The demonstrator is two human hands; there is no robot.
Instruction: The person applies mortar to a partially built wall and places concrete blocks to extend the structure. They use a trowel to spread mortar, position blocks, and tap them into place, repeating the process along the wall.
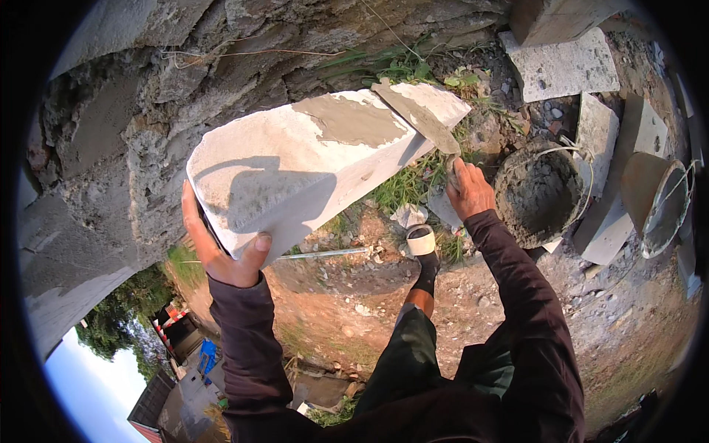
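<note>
The left hand, spread wide, holds a long white block slanting up rightward. The right hand grips a trowel.

Block: matt, chalky, fairly smooth. Mortar by its far edge: pasty. Trowel: mortar-dulled metal. Wall: rough, craggy.

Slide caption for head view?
Left hand holds a block; right hand holds a trowel at its mortar patch.
</note>
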